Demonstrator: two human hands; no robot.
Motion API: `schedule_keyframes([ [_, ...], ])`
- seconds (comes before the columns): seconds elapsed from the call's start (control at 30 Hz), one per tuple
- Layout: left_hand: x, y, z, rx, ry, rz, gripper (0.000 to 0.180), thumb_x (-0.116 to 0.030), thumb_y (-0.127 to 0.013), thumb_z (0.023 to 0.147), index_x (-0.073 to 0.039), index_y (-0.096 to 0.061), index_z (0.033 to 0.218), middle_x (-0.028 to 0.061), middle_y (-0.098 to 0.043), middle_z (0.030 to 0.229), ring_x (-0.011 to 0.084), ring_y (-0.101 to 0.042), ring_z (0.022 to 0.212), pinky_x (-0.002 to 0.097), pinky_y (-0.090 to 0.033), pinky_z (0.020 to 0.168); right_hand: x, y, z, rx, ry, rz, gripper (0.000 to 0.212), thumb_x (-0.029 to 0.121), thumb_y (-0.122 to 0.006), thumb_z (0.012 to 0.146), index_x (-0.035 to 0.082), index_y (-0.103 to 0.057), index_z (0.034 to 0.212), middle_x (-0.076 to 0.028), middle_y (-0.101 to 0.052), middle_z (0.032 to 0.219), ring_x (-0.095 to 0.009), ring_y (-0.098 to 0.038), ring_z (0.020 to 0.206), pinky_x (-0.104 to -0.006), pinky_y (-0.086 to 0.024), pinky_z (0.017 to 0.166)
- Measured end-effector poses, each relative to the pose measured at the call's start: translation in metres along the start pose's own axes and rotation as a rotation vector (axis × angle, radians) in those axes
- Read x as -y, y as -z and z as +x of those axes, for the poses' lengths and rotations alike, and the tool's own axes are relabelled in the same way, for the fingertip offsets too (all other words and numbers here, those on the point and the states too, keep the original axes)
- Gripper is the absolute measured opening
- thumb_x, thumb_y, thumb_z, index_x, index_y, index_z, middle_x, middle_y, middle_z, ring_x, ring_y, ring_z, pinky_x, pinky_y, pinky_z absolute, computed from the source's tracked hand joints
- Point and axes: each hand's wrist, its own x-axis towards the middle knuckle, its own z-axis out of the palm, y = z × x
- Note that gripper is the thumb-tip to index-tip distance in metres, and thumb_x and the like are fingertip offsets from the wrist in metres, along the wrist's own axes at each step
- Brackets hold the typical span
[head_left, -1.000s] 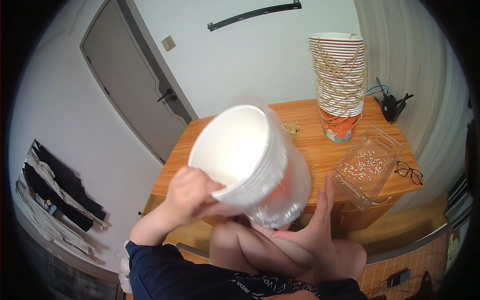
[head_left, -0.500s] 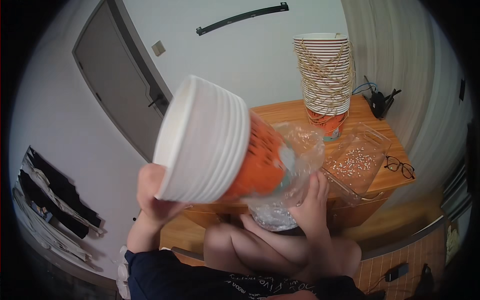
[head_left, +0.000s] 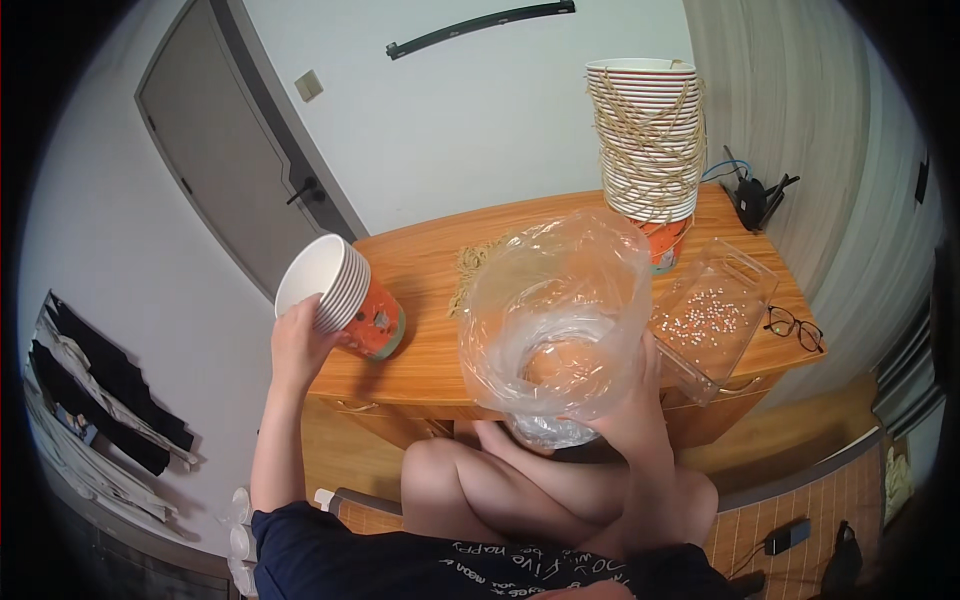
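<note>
A short nested stack of orange paper buckets (head_left: 368, 318) with white rims is tilted over the table's left side, its open mouth toward me. My left hand (head_left: 300, 345) is closed on the rim of that stack. A large clear plastic bag (head_left: 485, 345) stands open above my lap at the table's front edge, its mouth facing up. Around the bag's right side my right hand (head_left: 635, 415) is closed, partly hidden by the film. No buckets show inside the bag.
On the wooden table (head_left: 425, 245) lies a bundle of tan twine (head_left: 468, 275). Farther right stand a tall bucket stack (head_left: 650, 140) hung with twine cords, a clear tray (head_left: 748, 262) of small white beads (head_left: 705, 318), eyeglasses (head_left: 795, 328) and a black router-like device (head_left: 755, 203).
The short bucket stack has come away from the bag, moving left and down to the table's left side with my left hand. The bag now stands wide open in my right hand.
</note>
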Motion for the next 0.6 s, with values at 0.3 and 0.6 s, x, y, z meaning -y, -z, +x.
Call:
schedule_keyframes([
  [0.3, -0.001, -0.017, 0.001, 0.143, 0.041, -0.001, 0.076, -0.02, -0.085, 0.06, -0.01, -0.051, 0.127, 0.0102, -0.064, 0.106, 0.0317, -0.06, 0.099, 0.0433, -0.047, 0.083, -0.006, 0.014, -0.007, -0.039, 0.083, 0.102, 0.14, 0.049, -0.091, 0.045, 0.003, -0.01, 0.15, -0.028, -0.016, 0.152, -0.045, -0.022, 0.14, -0.0536, -0.025, 0.112],
  [0.6, -0.097, -0.003, 0.085, -0.173, -0.166, -0.211, 0.067, -0.018, -0.075, 0.078, -0.006, -0.044, 0.136, 0.0179, -0.05, 0.127, 0.0368, -0.048, 0.118, 0.044, -0.041, 0.1, 0.005, 0.038, -0.005, -0.019, 0.037, 0.202, 0.149, 0.044, -0.095, 0.039, 0.003, -0.005, 0.15, -0.024, -0.014, 0.154, -0.039, -0.019, 0.142, -0.0494, -0.021, 0.115],
])
